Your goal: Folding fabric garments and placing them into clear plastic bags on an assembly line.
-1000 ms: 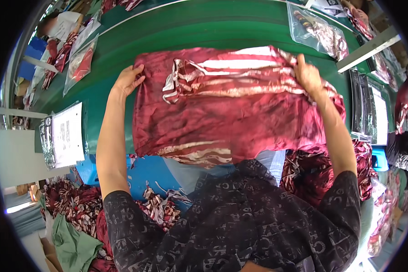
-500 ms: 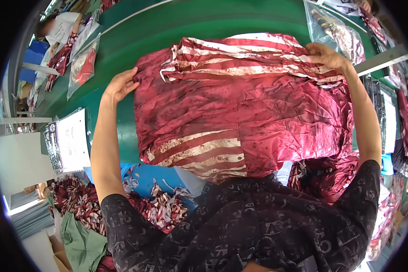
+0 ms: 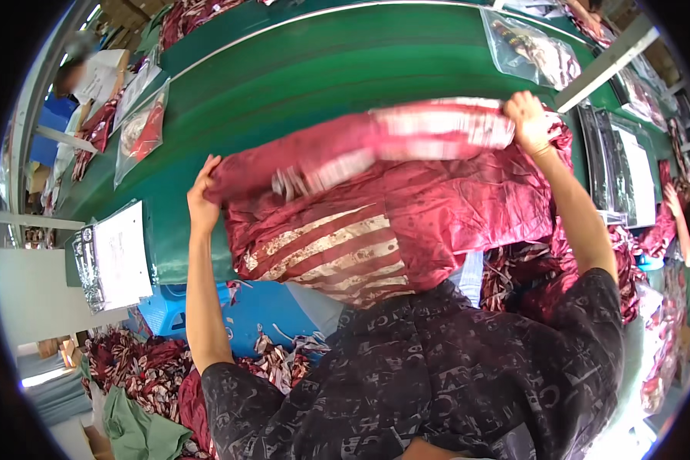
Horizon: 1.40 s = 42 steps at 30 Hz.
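A dark red garment (image 3: 468, 199) with cream stripes and brown speckles lies spread before me on the green table. Its far part is lifted in a fold, blurred by motion. At the fold's left end my left hand (image 3: 205, 192) grips the cloth, fingers closed round the edge. My right hand (image 3: 529, 123) is closed on the far right end of the same fold. The near edge of the garment, with a striped panel (image 3: 337, 249), hangs toward my body.
The green table (image 3: 299, 69) stretches away. Clear bags of folded cloth lie at its left (image 3: 142, 126) and right (image 3: 533, 50). A white sheet (image 3: 119, 253) is at the left edge, a metal bar (image 3: 609, 65) at right. Red striped cloth heaps (image 3: 142, 368) lie below, beside a blue stool (image 3: 165, 310).
Both hands have come nearer to me, drawing the garment's far edge up and over into a fold. My view has shifted slightly.
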Tool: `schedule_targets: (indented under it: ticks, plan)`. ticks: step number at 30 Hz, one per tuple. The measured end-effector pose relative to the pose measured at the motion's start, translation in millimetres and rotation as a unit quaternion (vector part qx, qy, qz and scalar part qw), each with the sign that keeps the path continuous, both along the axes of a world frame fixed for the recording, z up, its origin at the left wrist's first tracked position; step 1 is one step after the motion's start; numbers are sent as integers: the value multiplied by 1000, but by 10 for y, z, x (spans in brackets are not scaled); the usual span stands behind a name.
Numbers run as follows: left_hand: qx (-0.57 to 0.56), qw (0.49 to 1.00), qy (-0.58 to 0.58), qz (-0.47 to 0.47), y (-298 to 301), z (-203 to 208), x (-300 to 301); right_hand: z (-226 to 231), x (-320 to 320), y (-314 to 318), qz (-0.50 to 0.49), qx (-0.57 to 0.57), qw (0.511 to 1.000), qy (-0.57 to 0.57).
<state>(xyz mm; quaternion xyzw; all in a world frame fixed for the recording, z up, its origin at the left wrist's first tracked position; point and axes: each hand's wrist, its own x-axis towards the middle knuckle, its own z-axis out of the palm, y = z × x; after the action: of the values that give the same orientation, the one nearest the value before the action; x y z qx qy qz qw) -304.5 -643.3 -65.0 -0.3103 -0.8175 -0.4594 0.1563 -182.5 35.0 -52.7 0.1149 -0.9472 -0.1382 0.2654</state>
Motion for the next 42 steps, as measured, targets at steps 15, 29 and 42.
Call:
schedule_targets:
  ticks: [15,29,42]
  plan:
    - [-108,974,-64,190,676,524,413,560,450,48,52,-153,968,-191]
    - [-401,913,-16,79,1443,144,738,289,405,280,13,-21,988,-154]
    - [-280,934,-206,-82,1179,395,917,127,514,352,11,-145,957,-252]
